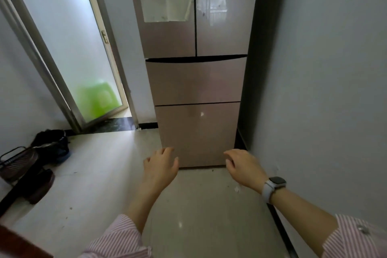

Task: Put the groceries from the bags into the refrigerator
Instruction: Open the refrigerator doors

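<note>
Head view: shut refrigerator (196, 81), both empty hands (161, 166) before it.

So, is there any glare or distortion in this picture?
Head view: the glossy fridge doors mirror bright window shapes near the top; the floor shows a small glare spot; wide-angle bending curves the door frame and walls; the hands look slightly soft.

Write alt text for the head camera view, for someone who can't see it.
Two empty hands, left hand and right hand, reach with relaxed fingers toward a closed pink refrigerator. A frosted glass door stands to its left, a white watch on the right wrist.
</note>
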Demonstrator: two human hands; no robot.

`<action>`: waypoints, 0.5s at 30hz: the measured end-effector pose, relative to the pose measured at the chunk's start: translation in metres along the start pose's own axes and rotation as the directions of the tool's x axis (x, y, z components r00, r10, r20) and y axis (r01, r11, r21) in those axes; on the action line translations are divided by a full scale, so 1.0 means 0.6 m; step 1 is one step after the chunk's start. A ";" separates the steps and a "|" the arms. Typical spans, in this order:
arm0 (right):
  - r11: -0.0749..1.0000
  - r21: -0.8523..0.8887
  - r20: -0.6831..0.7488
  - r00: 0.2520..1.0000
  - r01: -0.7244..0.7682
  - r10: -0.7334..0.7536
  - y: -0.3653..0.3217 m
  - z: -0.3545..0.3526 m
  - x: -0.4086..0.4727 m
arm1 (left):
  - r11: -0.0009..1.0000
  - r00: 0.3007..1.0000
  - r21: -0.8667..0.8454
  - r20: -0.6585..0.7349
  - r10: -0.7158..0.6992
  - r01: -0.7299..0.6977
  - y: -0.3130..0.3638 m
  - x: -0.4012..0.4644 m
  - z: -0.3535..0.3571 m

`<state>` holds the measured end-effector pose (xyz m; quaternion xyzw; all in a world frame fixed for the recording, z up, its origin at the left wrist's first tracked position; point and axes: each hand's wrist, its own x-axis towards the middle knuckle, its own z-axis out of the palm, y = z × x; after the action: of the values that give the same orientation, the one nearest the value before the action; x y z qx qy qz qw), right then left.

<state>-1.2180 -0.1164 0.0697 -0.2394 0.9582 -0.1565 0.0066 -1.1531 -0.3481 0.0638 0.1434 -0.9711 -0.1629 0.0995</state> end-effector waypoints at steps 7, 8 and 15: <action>0.999 0.004 -0.083 0.996 -0.036 0.037 0.066 -0.071 0.265 | 0.992 0.990 -0.013 -0.062 0.123 -0.124 0.060 0.316 -0.016; 0.999 0.014 -0.079 0.996 -0.048 0.049 0.078 -0.075 0.299 | 0.991 0.989 -0.004 -0.068 0.134 -0.135 0.071 0.352 -0.011; 0.999 0.047 -0.138 0.990 0.011 -0.004 0.176 -0.083 0.562 | 0.988 0.978 -0.009 -0.146 0.151 -0.154 0.105 0.598 0.059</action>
<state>-1.5691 -0.1684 0.1060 -0.2312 0.9515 -0.1954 -0.0546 -1.5142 -0.3922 0.1051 0.0788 -0.9677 -0.1538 0.1834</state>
